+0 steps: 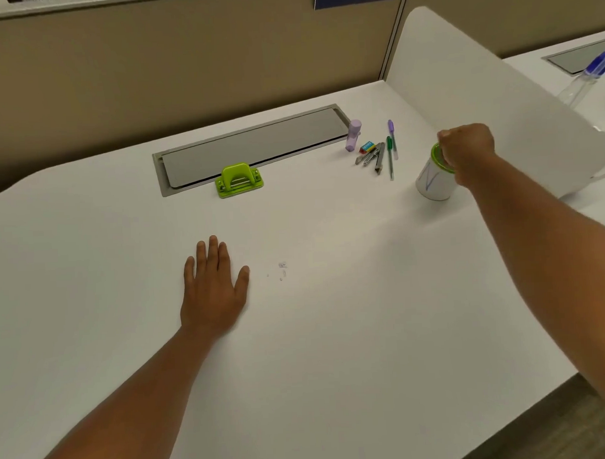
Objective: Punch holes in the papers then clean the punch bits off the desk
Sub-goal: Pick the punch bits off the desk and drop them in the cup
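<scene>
left hand [212,287] laid flat, fingers spread, beside punch bits [282,269] | right hand [466,153] closed on lint roller [434,176] | bits probably scattered if tabletop [332,331] gets brushed

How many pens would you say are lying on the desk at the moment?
2: a purple-capped pen and a green pen, side by side right of the grey cable tray, beside some metal staple strips. Nothing appears to hide others.
</scene>
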Available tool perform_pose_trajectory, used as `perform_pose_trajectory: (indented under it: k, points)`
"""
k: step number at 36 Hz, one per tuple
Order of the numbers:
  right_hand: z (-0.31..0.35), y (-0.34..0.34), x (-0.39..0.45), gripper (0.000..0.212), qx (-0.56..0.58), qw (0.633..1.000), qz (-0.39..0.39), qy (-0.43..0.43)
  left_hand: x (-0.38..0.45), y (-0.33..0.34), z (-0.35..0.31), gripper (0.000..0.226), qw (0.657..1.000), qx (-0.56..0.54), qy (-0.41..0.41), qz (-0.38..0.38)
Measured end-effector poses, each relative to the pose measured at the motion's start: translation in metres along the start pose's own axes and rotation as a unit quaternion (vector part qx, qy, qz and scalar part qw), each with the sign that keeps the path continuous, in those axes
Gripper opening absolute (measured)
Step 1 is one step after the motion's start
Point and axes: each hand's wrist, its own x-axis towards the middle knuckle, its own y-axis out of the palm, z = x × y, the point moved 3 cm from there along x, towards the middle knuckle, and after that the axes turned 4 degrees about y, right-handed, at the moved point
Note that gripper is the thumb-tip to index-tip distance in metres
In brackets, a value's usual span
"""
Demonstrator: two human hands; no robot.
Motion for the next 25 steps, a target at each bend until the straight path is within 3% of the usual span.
perform_pose_trajectory:
  k: [2,11,19,25]
  points:
    - [-0.002,-0.007,0.006,0.022,-0.101,0.993,-0.04,-0.043,-0.001,0.0,0.001,0.076,1.0,0.002,0.0,-0.001]
    - [-0.006,-0.016,0.019,0.022,-0.332,0.928,-0.07,-0.154,0.001,-0.001,0.002,0.076,1.0,0.002,0.006,-0.011]
    - [-0.006,-0.019,0.029,0.028,-0.342,0.912,-0.069,-0.216,-0.001,0.001,-0.003,0.074,1.0,-0.003,0.008,-0.026]
    - [-0.012,-0.017,0.031,0.02,-0.339,0.917,-0.063,-0.201,0.002,0.0,-0.003,0.071,0.999,0.014,0.016,-0.033]
